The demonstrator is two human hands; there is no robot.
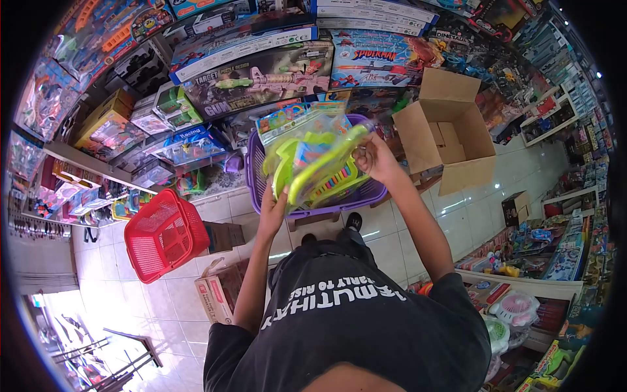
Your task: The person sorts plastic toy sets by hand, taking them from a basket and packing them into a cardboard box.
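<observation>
A lime-green plastic toy in clear wrapping (pixel 320 168) is held over the purple basket (pixel 377 195), tilted up toward the right. My right hand (pixel 376 159) is closed on its upper right end, fingers pinched on the wrapping. On the lower left side, my left hand (pixel 272 205) grips the green edge. A row of small coloured bars shows on the toy. Behind it, more green wrapped toys and a colourful flat packet (pixel 282 120) lie in the basket, partly hidden by the toy.
An open cardboard box (pixel 467 140) stands right of the purple basket. A red basket (pixel 164 236) is at the left, near a cardboard carton (pixel 219 291) on the tiled floor. Boxed toys (pixel 261 77) fill the shelves ahead; more shelves of goods line the right.
</observation>
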